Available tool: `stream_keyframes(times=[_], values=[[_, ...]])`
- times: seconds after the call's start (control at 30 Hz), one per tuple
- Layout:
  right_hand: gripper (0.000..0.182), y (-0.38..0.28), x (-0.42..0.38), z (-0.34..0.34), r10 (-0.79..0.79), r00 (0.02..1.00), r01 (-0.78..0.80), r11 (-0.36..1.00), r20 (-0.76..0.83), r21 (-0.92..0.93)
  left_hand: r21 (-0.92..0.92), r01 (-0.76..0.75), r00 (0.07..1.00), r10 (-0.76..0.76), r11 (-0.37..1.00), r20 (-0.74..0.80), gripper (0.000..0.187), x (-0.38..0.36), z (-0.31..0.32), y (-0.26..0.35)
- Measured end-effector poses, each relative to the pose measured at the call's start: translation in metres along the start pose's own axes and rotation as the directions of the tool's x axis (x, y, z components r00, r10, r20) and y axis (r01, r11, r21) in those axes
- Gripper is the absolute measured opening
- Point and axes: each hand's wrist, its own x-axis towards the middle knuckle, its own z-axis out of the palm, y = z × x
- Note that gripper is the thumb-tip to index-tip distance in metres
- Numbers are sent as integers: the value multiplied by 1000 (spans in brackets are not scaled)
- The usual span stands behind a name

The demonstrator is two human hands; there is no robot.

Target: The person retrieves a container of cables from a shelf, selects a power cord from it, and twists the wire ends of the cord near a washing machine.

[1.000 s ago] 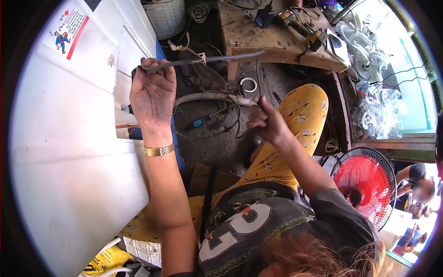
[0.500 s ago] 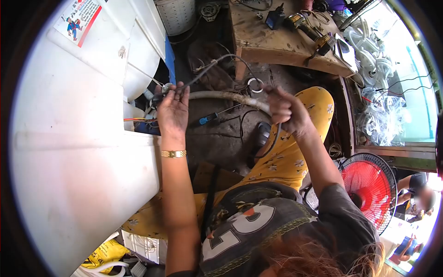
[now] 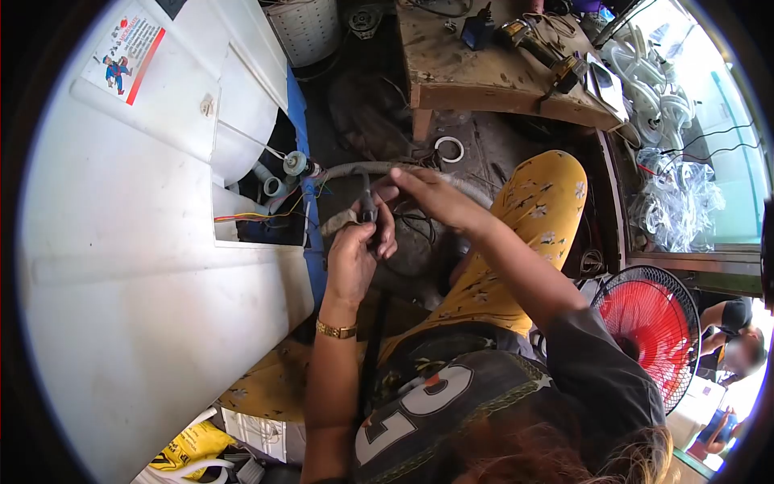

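Observation:
My left hand (image 3: 356, 250), with a gold watch on its wrist, is wrapped round a dark cable end (image 3: 368, 211) in front of my lap. Just beyond it, my right hand (image 3: 415, 189) reaches over the cable; its fingers look pressed together, and what they grip is hidden. A corrugated grey hose (image 3: 371, 168) runs behind both hands. To the left, the white machine body (image 3: 153, 258) has an opening with yellow and red wires (image 3: 250, 215) and a round white fitting (image 3: 296, 164).
A wooden table (image 3: 476, 97) bears a yellow-black drill (image 3: 532, 44). A white ring (image 3: 449, 149) lies on the floor. A red fan (image 3: 645, 327) stands right, near another person (image 3: 730, 323). Plastic-wrapped parts (image 3: 669, 202) are at upper right.
My left hand has moved away from the machine opening, down and right, with the cable end. My right hand has come left beside it. The blue screwdriver on the floor is no longer visible.

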Motion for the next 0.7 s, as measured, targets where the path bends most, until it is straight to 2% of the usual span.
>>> stream_keyframes(times=[0.03,0.07,0.13,0.17,0.23,0.3,0.4,0.43,0.47,0.57,0.67,0.7], values=[[42,14,12,0,88,981,-122,973,170,197,12,36,999,-36,999,1,38,-3,2,-3],[42,10,17,6,137,926,-268,893,351,360,31,63,998,-63,998,-7,38,-5,3,-4],[39,2,16,13,105,908,-337,757,405,560,71,115,993,-113,991,-26,39,-10,4,-5],[38,-5,15,19,85,899,-371,669,429,644,115,76,988,-59,990,-144,38,-12,4,-11],[35,11,24,22,-4,920,-276,705,393,653,327,1,960,90,945,-264,33,-13,3,-14],[33,11,24,24,-43,934,-213,733,356,647,557,-26,916,244,830,-320,25,-14,3,-16],[30,0,16,25,-19,952,-195,730,305,655,629,-55,903,307,776,-300,25,-13,-1,-20],[30,-7,13,25,-7,958,-198,704,285,682,626,-24,921,261,779,-290,29,-13,-5,-22],[29,-11,11,25,5,964,-199,676,266,709,540,-6,944,182,842,-274,30,-14,-6,-27],[28,-21,33,4,-84,964,-227,244,253,943,244,86,985,-46,966,-166,34,-26,6,-47],[27,-12,62,-30,29,947,-320,162,319,934,130,126,980,-103,983,-171,31,-44,6,-53],[28,-8,72,-36,102,954,-298,177,283,938,54,165,971,-153,985,-185,30,-50,12,-46]])
